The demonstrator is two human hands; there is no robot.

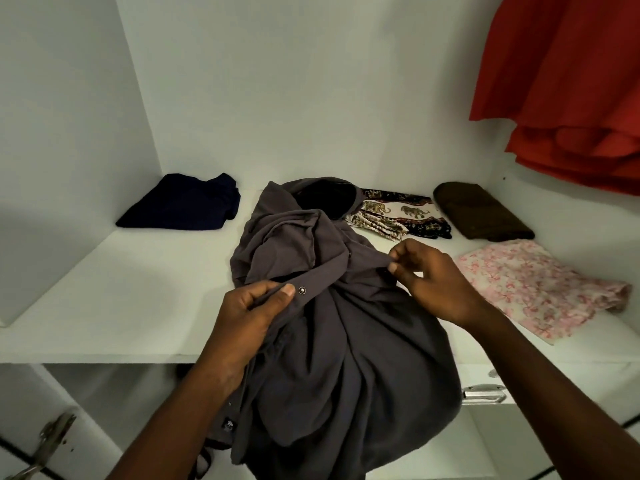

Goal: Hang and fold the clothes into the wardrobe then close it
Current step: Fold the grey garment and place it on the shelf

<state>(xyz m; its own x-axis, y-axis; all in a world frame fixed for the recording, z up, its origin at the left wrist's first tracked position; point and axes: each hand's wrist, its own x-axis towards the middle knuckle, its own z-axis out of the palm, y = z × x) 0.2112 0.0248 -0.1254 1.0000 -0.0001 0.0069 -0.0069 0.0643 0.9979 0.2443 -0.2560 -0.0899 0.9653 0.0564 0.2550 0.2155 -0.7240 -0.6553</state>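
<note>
Low left, a metal hinge (52, 434). Low right, a metal drawer handle (483, 393) under the shelf front.

The grey shirt (346, 341) is bunched up and draped over the near edge of the white wardrobe shelf (121, 306). Its lower part hangs down in front and its collar end lies farther in on the shelf.

The left hand (249, 306) grips the shirt's button strip, fingers curled round the fabric, thumb just beside a snap button (302, 290). The right hand (429, 285) pinches a fold of the same shirt between thumb and fingertips, to the right and slightly farther in.

Right of the shirt, a pink floral cloth (540, 289) lies flat on the shelf.

Farther back, an elephant-print cloth (398, 214) is partly tucked behind the shirt collar, with a brown folded cloth (481, 211) just right of it. A navy folded garment (187, 202) sits far left, apart from the shirt.

Top right, a red garment (571, 91) hangs above the shelf.
</note>
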